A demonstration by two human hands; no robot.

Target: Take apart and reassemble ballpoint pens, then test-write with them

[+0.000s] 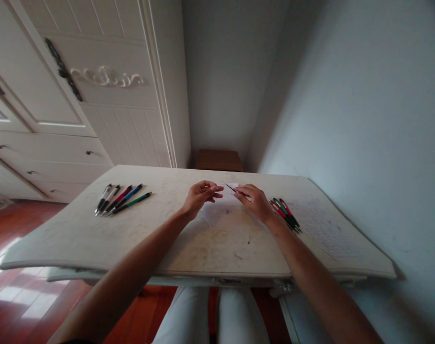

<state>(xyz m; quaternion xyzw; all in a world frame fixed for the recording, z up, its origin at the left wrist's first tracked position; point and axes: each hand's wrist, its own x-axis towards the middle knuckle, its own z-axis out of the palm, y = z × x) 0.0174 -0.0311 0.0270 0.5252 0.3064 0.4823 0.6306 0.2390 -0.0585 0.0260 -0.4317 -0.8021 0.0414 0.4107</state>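
My right hand [252,199] pinches a thin dark pen refill [231,188], its narrow end pointing up and left. Facing it, a small gap away, my left hand [204,195] has thumb and forefinger pressed together. Whatever is between them is too small to make out. Both hands are above a white sheet of paper [221,215] on the pale table [174,239]. Several pens [121,198] in white, red, blue and green lie side by side to the left. Close to my right wrist is another bunch of red and green pens [285,213], partly covered by the forearm.
A sheet covered in handwriting [328,229] lies at the table's right, beside the grey wall [364,119]. Beyond the far edge stands a brown wooden box-like piece [219,160]. A white cabinet [131,95] rises at the left. Small dark specks [248,240] mark the tabletop.
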